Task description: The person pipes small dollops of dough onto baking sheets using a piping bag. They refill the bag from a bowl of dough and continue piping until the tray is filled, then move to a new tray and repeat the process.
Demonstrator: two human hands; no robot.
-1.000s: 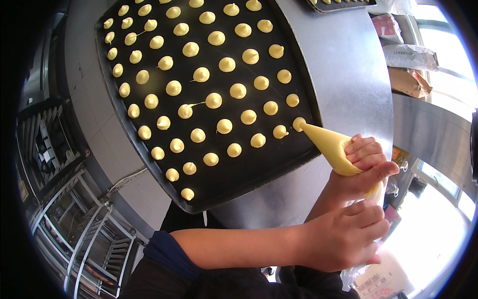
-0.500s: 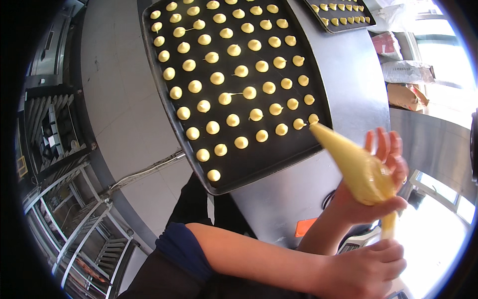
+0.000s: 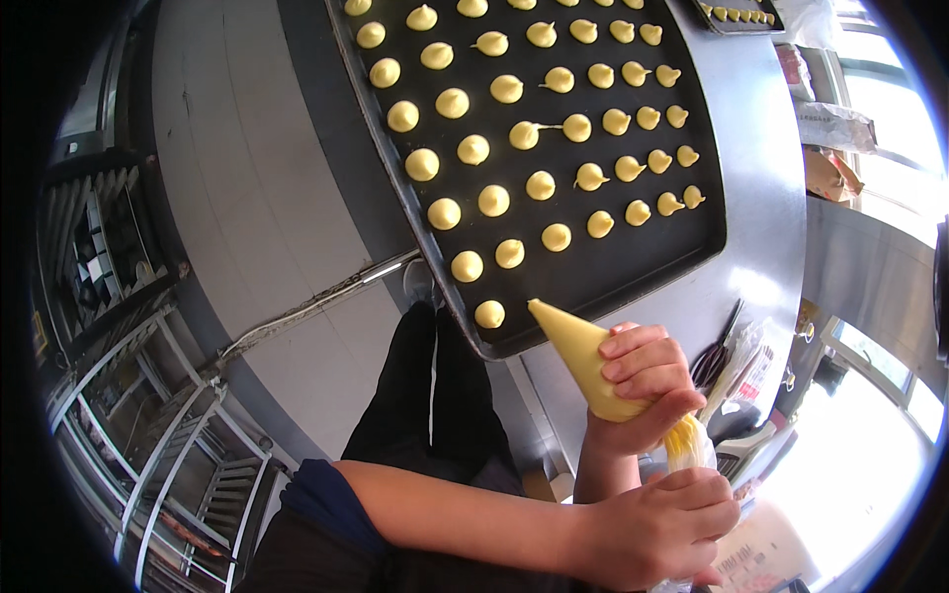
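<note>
A piping bag (image 3: 578, 356) filled with smooth pale yellow batter slants over the near edge of a dark baking tray (image 3: 613, 282), its narrow tip pointing up and to the left. The right hand (image 3: 647, 371) wraps the full part of the bag, fingers curled close together around its far side and thumb lying across the back. Below it, the left hand (image 3: 657, 529) is clenched around the gathered upper end of the bag, where clear plastic shows above the fist. The tip sits just to the right of the single mound (image 3: 489, 314) in the row nearest the person; whether it touches the tray cannot be told. Beyond that row, yellow batter mounds (image 3: 557, 237) stand apart in fairly regular lines, many drawn up into small peaks, and a thin strand of batter (image 3: 550, 127) links two of them. The tray rests on a smooth metal table (image 3: 761, 158), its near left corner reaching past the table's edge above the person's black trousers (image 3: 425, 405). Near the far end of the table, a second tray (image 3: 749, 30) bears similar mounds. To the right of the hands lies a clear plastic bag (image 3: 746, 366), and a pale metal rack (image 3: 148, 514) stands at the lower left.
</note>
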